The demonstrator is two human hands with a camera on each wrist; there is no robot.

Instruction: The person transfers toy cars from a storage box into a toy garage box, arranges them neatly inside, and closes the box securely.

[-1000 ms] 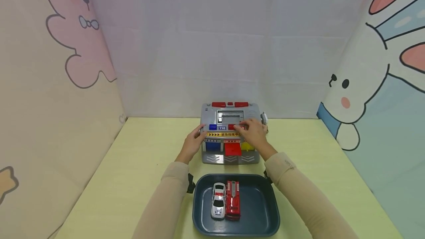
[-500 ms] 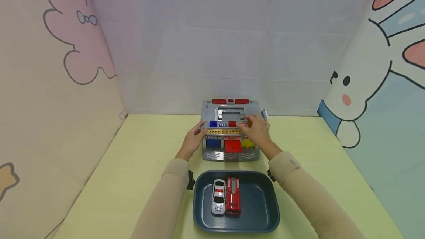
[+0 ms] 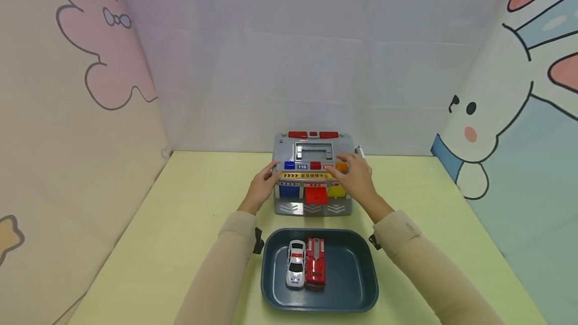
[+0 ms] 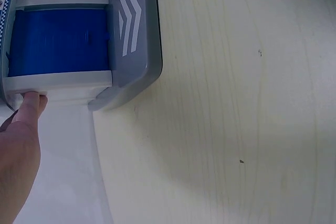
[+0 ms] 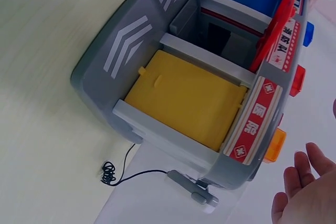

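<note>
A grey toy rescue station (image 3: 285, 153) stands at the table's far edge. My left hand (image 3: 261, 188) rests against its left side with extended fingers, touching the wall by the blue door (image 4: 58, 43). Over the station's right part hovers my right hand (image 3: 358, 178), its fingers loosely bent, thumb and fingertips around the orange button (image 3: 341, 166). In the right wrist view this hand (image 5: 314, 195) holds nothing and is apart from the button. The middle red door (image 5: 275, 27) is swung up, showing the bay behind it. The yellow door (image 5: 184, 98) and the blue one are closed.
Nearer the body, a dark blue tray (image 3: 351, 277) carries a white police car (image 3: 295, 267) and a red fire truck (image 3: 315, 267) side by side. A grey handset (image 5: 191, 187) on a coiled black cord hangs at the station's right side. A white curtain (image 3: 226, 64) stands behind.
My right hand has moved right, from beside the red button to the orange one, uncovering both buttons. The left hand stays at the station's side. The head view has tilted slightly.
</note>
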